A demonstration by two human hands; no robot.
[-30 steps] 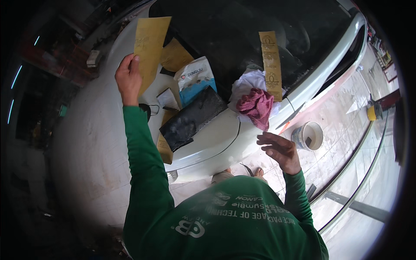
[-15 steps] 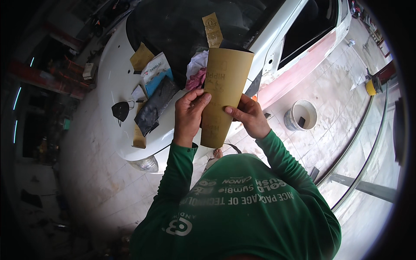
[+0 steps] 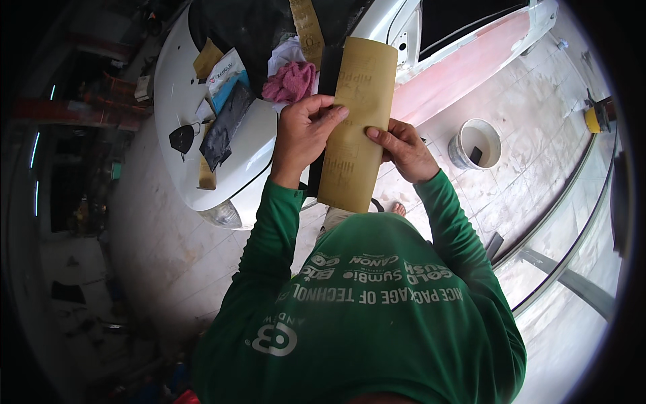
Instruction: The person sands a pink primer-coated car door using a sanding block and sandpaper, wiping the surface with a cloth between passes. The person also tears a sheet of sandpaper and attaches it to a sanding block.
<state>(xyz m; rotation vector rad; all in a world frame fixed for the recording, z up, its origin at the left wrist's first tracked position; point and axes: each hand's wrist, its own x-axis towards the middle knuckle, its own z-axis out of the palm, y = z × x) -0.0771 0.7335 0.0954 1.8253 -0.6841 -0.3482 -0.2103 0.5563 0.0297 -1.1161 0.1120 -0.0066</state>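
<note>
Both hands grip a curved tan paper sheet (image 3: 356,74), with a dark grey face or layer showing along its left side. My left hand (image 3: 308,138) pinches it at the left, thumb on the tan face; my right hand (image 3: 406,149) holds the right edge, thumb in front and fingers behind. Just beyond lie a pink cloth (image 3: 288,83) over a white one (image 3: 284,54) and another tan strip (image 3: 306,23). A dark folded sheet (image 3: 225,131), a white-and-blue packet (image 3: 227,71) and a black mask (image 3: 182,139) rest on the white car hood (image 3: 176,101).
The car's dark windshield (image 3: 235,23) and pinkish patched side panel (image 3: 457,67) are ahead. A white bucket (image 3: 464,160) stands on the tiled floor (image 3: 521,185) at right, near glass edged with metal rails (image 3: 565,266) and a yellow object (image 3: 593,120). My sandalled foot (image 3: 398,209) shows below.
My right hand, empty a second ago, joined my left on the sheet, which moved from upper left to the centre and is now curved, its dark side showing. The view has shifted too.
</note>
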